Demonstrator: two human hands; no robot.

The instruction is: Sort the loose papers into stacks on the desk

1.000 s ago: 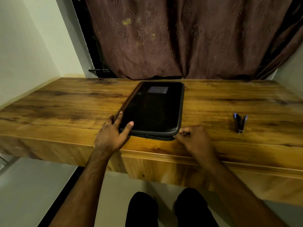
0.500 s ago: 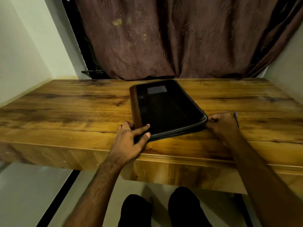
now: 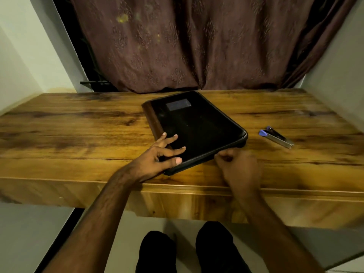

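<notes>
A closed black zip folder (image 3: 199, 127) with a brown spine strip and a grey label lies turned at an angle on the wooden desk (image 3: 78, 134). My left hand (image 3: 159, 156) rests on its near left corner, fingers spread and straight, thumb on the cover. My right hand (image 3: 236, 164) sits at the middle of the folder's near edge, its fingers curled and pinching at the zipped rim. What it pinches is hidden by the fingers. No loose papers are in sight.
A small blue and silver stapler (image 3: 275, 136) lies on the desk to the right of the folder. A brown curtain (image 3: 197, 46) hangs behind the desk, with pale walls on both sides. My dark-clad legs (image 3: 187, 251) show below the desk's front edge.
The folder swung so that its near edge slants up to the right. My right hand went out to the folder's right corner, then slid back left along the near edge. My left hand stayed on the near left corner.
</notes>
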